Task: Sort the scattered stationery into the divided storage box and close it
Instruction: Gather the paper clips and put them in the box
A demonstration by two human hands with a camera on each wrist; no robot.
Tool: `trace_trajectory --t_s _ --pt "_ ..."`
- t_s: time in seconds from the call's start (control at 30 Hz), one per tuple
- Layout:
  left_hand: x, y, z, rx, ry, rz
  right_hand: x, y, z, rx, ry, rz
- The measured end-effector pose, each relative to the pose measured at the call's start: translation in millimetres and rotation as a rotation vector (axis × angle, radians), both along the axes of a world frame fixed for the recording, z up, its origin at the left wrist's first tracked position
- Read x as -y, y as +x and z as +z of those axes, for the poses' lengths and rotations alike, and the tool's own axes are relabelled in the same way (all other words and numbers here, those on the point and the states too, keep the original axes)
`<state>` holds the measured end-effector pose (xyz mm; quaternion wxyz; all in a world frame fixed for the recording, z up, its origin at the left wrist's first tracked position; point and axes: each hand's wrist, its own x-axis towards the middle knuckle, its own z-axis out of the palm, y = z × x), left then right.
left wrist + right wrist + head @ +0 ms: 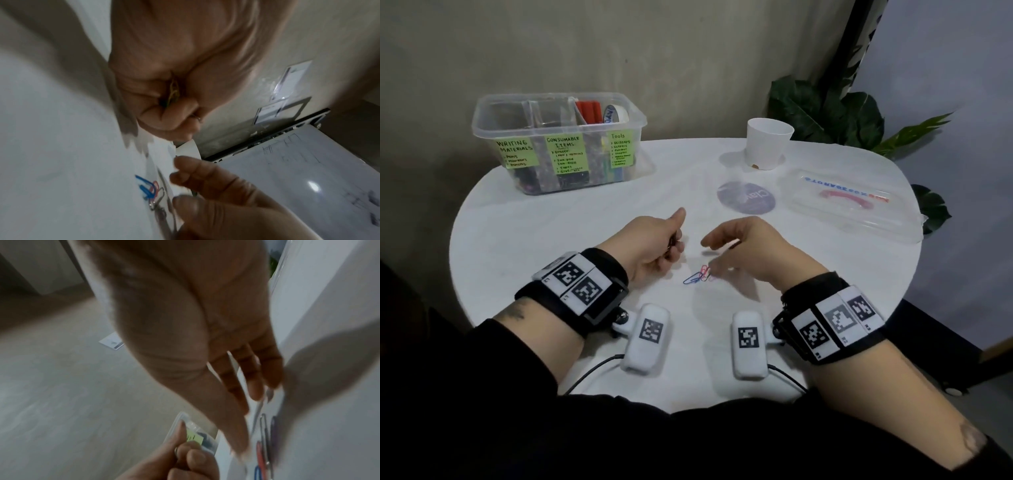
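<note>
Your left hand (654, 246) is curled into a fist with the thumb up, its grip closed on a few small clips (173, 91) just visible between the fingers in the left wrist view. Your right hand (743, 250) hovers with fingers loosely spread and holding nothing, fingertips just above the loose paper clips (698, 275) lying near the desk's (585, 222) centre, toward 6 o'clock. The divided storage box (558, 144), lid off and already holding items, stands at 10 o'clock. Its clear lid (849, 205) lies at 2 o'clock, with a white cup (768, 142) at 1 o'clock.
</note>
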<state>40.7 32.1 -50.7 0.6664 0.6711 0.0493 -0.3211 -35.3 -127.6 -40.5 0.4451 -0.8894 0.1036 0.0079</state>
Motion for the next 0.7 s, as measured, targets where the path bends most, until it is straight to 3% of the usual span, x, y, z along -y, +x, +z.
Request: trace_trajectory --t_s 0.1,0.2,0.4,0.5,0.7 --pt "1.7 -3.4 0.7 0.076 0.002 -0.064 2.5 -2.4 -5.1 -0.142 -0.138 0.114" --pt "1.3 -4.8 -0.8 0.145 0.034 -0.095 4.1 -0.2 -9.2 -0.122 -0.136 0.099" --pt "-5.7 -8.0 -0.1 0.497 0.512 -0.329 6.0 3.0 -13.8 -0.122 -0.129 0.094" --pt "-9.5 -8.3 -2.1 0.572 0.631 -0.450 9.5 3.1 -16.9 -0.098 -0.014 0.066" --pt "-6.9 -8.7 -0.3 0.656 0.669 -0.498 9.7 -3.5 -18.7 -0.036 0.384 -0.063"
